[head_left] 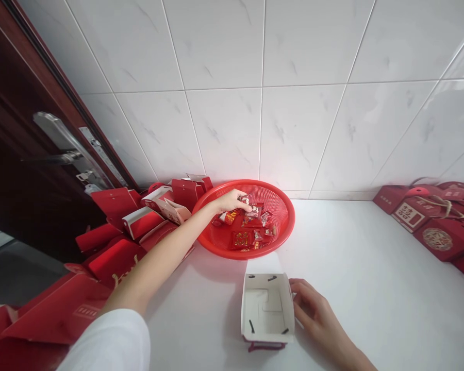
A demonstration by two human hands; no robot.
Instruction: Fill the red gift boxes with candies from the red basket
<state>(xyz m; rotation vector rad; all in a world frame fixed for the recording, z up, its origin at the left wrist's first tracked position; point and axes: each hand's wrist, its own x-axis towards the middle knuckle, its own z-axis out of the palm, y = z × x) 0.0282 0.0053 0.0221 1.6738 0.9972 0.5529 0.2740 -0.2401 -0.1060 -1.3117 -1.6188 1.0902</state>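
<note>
My left hand (pixel 232 202) reaches into a red plastic basket (pixel 288 219), its fingers closed on a wrapped candy (pixel 246 199). Below it in the basket lie several more red-wrapped sweets (pixel 242 239). An open cardboard box (pixel 268 304), white inside with its top flap laid back toward the basket, stands on the table in front of me. Nothing lies inside it; dark strips show in its corners. At the box's right side is my right hand (pixel 313 309), fingers curled with the tips against the wall, steadying contact partly hidden by the box edge.
Many red cardboard boxes (pixel 118 257), open, are piled along the left. Closed red gift boxes (pixel 436 232) with cord handles stand at the right. White table (pixel 332 242) meets a tiled wall (pixel 301 129) behind the basket. A dark door (pixel 23 170) with a metal handle is far left.
</note>
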